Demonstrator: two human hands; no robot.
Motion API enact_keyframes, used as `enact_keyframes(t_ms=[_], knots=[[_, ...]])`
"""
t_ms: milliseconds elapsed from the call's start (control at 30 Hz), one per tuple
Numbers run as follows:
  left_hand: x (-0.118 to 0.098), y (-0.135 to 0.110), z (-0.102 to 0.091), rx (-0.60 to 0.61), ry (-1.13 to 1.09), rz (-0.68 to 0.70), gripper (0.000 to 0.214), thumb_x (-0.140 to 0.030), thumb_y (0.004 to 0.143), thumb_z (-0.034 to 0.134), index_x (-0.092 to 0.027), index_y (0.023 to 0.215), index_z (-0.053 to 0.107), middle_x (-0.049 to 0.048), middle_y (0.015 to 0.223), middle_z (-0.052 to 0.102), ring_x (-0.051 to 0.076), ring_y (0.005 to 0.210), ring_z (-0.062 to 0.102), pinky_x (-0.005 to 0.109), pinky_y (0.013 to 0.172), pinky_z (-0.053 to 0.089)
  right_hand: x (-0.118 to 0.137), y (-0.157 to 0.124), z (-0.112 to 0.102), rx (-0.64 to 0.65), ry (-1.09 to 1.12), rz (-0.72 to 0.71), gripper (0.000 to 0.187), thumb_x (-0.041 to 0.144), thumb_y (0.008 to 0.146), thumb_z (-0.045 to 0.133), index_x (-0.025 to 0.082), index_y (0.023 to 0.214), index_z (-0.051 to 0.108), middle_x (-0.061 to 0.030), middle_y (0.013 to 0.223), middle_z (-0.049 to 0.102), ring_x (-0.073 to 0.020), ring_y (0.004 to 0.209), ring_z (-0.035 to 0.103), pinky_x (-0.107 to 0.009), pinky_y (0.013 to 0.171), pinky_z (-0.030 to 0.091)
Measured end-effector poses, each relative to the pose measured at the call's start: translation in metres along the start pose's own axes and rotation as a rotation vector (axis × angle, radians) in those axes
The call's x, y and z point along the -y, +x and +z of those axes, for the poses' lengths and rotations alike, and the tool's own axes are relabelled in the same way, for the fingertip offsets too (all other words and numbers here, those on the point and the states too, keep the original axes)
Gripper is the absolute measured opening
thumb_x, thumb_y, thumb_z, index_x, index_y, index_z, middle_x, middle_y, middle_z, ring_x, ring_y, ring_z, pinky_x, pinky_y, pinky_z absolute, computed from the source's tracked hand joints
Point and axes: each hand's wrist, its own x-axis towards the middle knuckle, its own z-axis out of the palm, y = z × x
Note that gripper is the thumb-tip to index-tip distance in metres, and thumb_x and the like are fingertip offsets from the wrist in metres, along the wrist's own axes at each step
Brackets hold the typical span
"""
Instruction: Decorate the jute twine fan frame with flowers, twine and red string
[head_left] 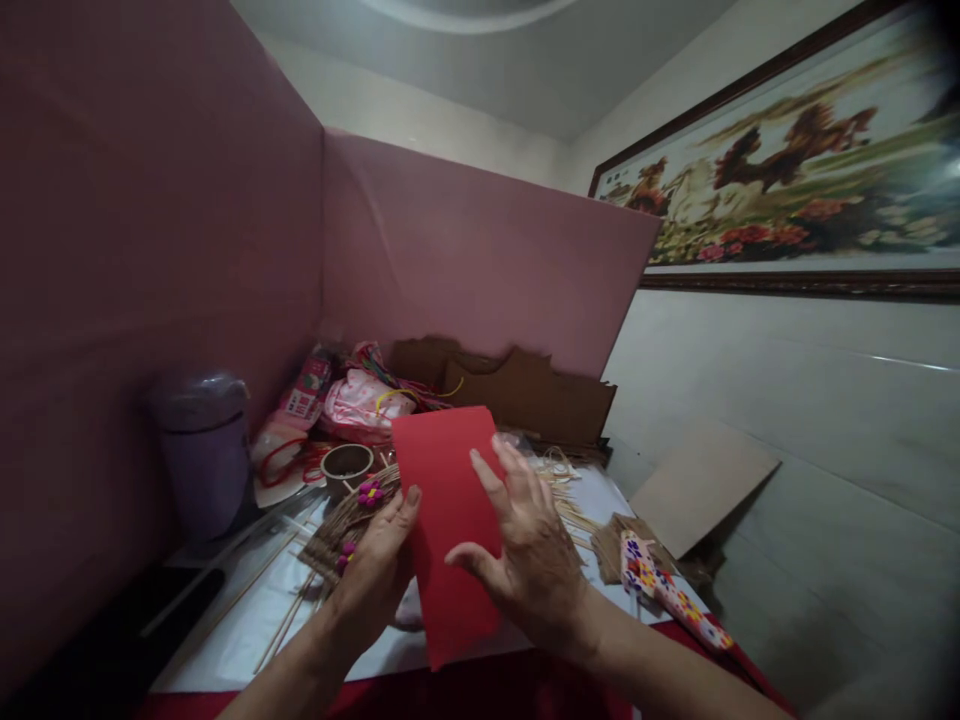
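A sheet of red paper (pixel 450 530) stands tilted up in front of me, above the table. My left hand (pixel 386 550) grips its left edge, the thumb on the front face and the fingers hidden behind. Over the paper's right side lies my right hand (pixel 529 545), its thumb and fingers spread apart; whether it presses on the sheet I cannot tell. Just behind my left hand is a woven brown straw-like piece (pixel 330 545) with pink flower decorations (pixel 370 493). Thin sticks (pixel 281 625) lie to its left.
A lilac bin (pixel 206 470) stands at the left. Behind are a brown tape roll (pixel 347 462), pink-white bagged material (pixel 367 405) and torn cardboard (pixel 517 395). On the right lie a flower-patterned strip (pixel 675 595) and loose straw-coloured sticks (pixel 574 515). Pink panels (pixel 480 250) enclose the back and left.
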Motion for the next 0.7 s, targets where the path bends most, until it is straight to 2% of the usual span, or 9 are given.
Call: enact_keyframes(t_ms=[100, 167, 267, 367, 500, 600, 700], knots=[[-0.003, -0.004, 0.002, 0.175, -0.078, -0.029, 0.045, -0.040, 0.088, 0.052, -0.020, 0.128, 0.055, 0.0101, 0.118, 0.066, 0.023, 0.110, 0.060, 0.036, 0.100, 0.043, 0.007, 0.000, 0.004, 0.110, 0.103, 0.004, 0.088, 0.070, 0.078, 0.046, 0.022, 0.147, 0.022, -0.0185, 0.151, 0.025, -0.0401, 0.137, 0.024, -0.063, 0.102, 0.031], [-0.003, -0.005, 0.001, 0.205, -0.075, -0.029, 0.041, -0.036, 0.088, 0.055, -0.021, 0.126, 0.057, 0.0096, 0.119, 0.066, 0.024, 0.112, 0.059, 0.036, 0.102, 0.041, 0.012, -0.002, 0.006, 0.137, 0.178, -0.001, 0.089, 0.071, 0.079, 0.043, 0.023, 0.149, 0.015, -0.0171, 0.152, 0.022, -0.0391, 0.139, 0.021, -0.062, 0.103, 0.030], [-0.004, -0.006, 0.000, 0.198, -0.060, -0.036, 0.039, -0.027, 0.084, 0.061, -0.021, 0.122, 0.060, 0.0094, 0.113, 0.068, 0.024, 0.109, 0.061, 0.035, 0.100, 0.043, 0.017, -0.005, 0.005, 0.134, 0.259, 0.005, 0.087, 0.069, 0.082, 0.039, 0.025, 0.150, 0.008, -0.0146, 0.154, 0.018, -0.0377, 0.140, 0.019, -0.061, 0.105, 0.030], [-0.006, -0.007, 0.000, 0.198, -0.054, -0.064, 0.035, -0.026, 0.082, 0.064, -0.019, 0.116, 0.065, 0.0096, 0.106, 0.071, 0.023, 0.103, 0.064, 0.033, 0.093, 0.048, 0.019, -0.004, 0.003, 0.121, 0.310, 0.012, 0.086, 0.069, 0.082, 0.038, 0.027, 0.150, 0.005, -0.0127, 0.155, 0.014, -0.0364, 0.140, 0.017, -0.060, 0.107, 0.029], [-0.009, -0.010, 0.004, 0.158, -0.037, -0.063, 0.031, -0.029, 0.075, 0.072, -0.019, 0.104, 0.069, 0.0072, 0.091, 0.074, 0.020, 0.088, 0.069, 0.024, 0.074, 0.053, 0.021, -0.001, 0.005, 0.114, 0.345, -0.002, 0.086, 0.068, 0.083, 0.039, 0.027, 0.150, 0.001, -0.0111, 0.156, 0.012, -0.0341, 0.142, 0.015, -0.059, 0.108, 0.026], [-0.010, -0.009, 0.006, 0.097, -0.022, -0.052, 0.026, -0.026, 0.070, 0.076, -0.018, 0.094, 0.071, 0.0044, 0.081, 0.074, 0.016, 0.074, 0.069, 0.016, 0.055, 0.049, 0.022, 0.000, 0.007, 0.143, 0.350, -0.022, 0.086, 0.066, 0.084, 0.041, 0.025, 0.150, 0.005, -0.0116, 0.156, 0.012, -0.0347, 0.142, 0.012, -0.059, 0.109, 0.024], [-0.011, -0.003, 0.004, 0.042, -0.021, -0.008, 0.019, -0.019, 0.068, 0.076, -0.015, 0.086, 0.070, 0.0034, 0.077, 0.073, 0.013, 0.066, 0.067, 0.016, 0.054, 0.049, 0.016, 0.005, 0.003, 0.123, 0.404, 0.013, 0.076, 0.063, 0.087, 0.038, 0.024, 0.149, 0.017, -0.0110, 0.153, 0.023, -0.0311, 0.141, 0.018, -0.055, 0.111, 0.024]])
